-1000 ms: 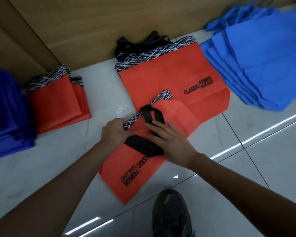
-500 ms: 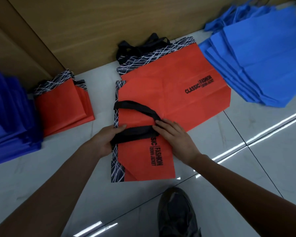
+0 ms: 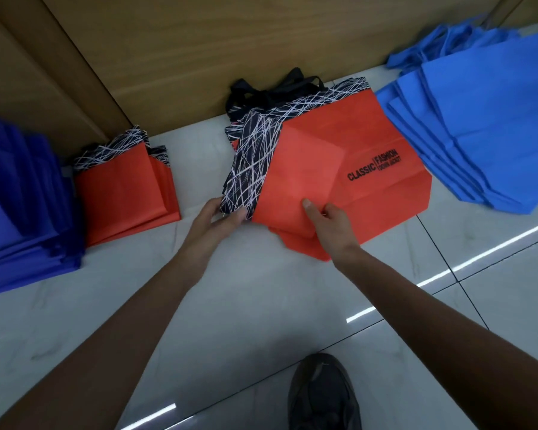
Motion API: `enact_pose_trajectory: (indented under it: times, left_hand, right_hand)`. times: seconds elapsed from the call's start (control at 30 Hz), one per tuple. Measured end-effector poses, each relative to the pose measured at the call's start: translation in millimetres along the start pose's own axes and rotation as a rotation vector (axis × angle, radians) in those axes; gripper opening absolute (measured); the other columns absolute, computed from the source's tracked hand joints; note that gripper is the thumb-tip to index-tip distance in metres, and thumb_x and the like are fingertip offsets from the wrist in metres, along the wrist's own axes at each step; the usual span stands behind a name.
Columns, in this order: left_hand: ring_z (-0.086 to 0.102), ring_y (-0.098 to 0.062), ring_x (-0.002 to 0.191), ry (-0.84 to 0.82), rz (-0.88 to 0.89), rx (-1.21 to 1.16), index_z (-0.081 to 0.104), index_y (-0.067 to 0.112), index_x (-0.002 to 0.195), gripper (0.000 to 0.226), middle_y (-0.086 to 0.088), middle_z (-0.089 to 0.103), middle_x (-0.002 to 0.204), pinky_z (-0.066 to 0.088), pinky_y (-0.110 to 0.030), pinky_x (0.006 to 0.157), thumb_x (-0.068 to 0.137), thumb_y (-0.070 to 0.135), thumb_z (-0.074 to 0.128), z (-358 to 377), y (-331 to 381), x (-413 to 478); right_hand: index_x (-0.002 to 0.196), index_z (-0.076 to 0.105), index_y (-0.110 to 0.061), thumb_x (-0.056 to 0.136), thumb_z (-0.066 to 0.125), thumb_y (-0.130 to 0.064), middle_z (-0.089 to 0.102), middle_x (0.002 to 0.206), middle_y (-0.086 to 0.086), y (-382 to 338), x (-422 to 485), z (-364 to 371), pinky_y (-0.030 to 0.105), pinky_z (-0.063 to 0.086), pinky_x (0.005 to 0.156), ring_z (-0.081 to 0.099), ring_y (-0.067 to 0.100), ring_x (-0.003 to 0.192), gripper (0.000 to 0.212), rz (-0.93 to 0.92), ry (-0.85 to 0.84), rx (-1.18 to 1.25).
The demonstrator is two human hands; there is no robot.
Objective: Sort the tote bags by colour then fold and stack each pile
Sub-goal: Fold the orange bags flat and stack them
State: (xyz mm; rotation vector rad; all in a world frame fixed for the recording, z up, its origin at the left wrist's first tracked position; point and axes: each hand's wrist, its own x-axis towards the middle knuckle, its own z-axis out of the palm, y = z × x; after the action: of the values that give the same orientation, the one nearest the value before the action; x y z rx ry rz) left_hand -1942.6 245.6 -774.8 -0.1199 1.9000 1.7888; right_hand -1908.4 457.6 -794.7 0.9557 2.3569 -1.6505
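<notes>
Left fingers [image 3: 237,216]: curled in a pinch on the near corner of the black-and-white patterned band [image 3: 252,169].
Right thumb [image 3: 307,204]: pressed flat on top of the red panel. The other fingers are tucked under the fold, so I cannot tell how they lie.
Left hand [image 3: 219,220] and right hand [image 3: 333,223]: each takes one near corner, with the fold between them.
Red tote [image 3: 292,181]: partly folded, with its near edge lifted. It lies across the flat printed bag [image 3: 385,187], whose black handles [image 3: 271,91] bunch against the wall.
Handling: it looks like thin non-woven cloth. It is probably light and limp, takes a crease, and slides easily on glossy tile.
Where to hold: the doubled band and the fold's corners seem firmest. A mid-panel grip would likely let it sag.
Folded red stack [image 3: 121,187]: to the left, near the hands.
Dark blue pile [image 3: 19,197]: far left.
Light blue pile [image 3: 485,135]: right, unfolded.
Floor [image 3: 246,305]: pale tile under all the piles.
</notes>
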Motion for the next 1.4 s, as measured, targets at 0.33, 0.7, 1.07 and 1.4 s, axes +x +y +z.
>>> enact_pose_trajectory:
  times: [0.33,0.7,1.07,1.4]
  left_hand:
    - [0.056,-0.021,0.104,0.439,-0.14,-0.198,0.034,0.015,0.113,0.054,0.006,0.052,0.099,0.048,-0.04,0.094,0.078,0.015,0.075,25.2,-17.9,18.1]
    - [0.056,-0.028,0.098,0.069,0.192,0.697,0.032,0.012,0.129,0.058,-0.008,0.055,0.104,0.045,-0.036,0.085,0.082,0.004,0.066,-22.1,-22.5,-3.3]
    - [0.026,-0.026,0.14,0.361,0.317,1.287,0.034,0.006,0.143,0.054,-0.012,0.031,0.15,0.021,-0.04,0.11,0.095,0.03,0.029,27.1,-82.6,-23.6]
    - [0.022,-0.038,0.139,0.359,0.309,1.338,0.036,0.009,0.143,0.058,-0.027,0.023,0.149,0.019,-0.046,0.111,0.094,0.039,0.03,27.3,-99.9,-62.5]
  right_hand:
    - [0.096,0.06,-0.006,0.071,0.072,-0.047,0.068,0.096,0.01,3.2,-7.4,18.3,0.047,0.054,0.08,0.065,0.032,0.088,0.05,0.224,-0.02,-0.028]
    - [0.14,0.044,-0.026,0.092,0.037,-0.039,0.035,0.151,0.007,35.2,-35.8,40.7,0.056,0.031,0.108,0.031,0.031,0.138,0.05,-0.96,-0.144,-1.014]
    - [0.143,0.034,-0.036,0.094,0.03,-0.042,0.018,0.155,0.018,39.7,-38.7,50.5,0.056,0.015,0.111,0.018,0.038,0.142,0.05,-0.764,-0.103,-1.075]
    - [0.146,0.034,-0.027,0.094,0.033,-0.043,0.023,0.154,0.018,57.3,-60.3,43.6,0.051,0.022,0.11,0.025,0.039,0.14,0.054,-0.677,0.045,-1.0]
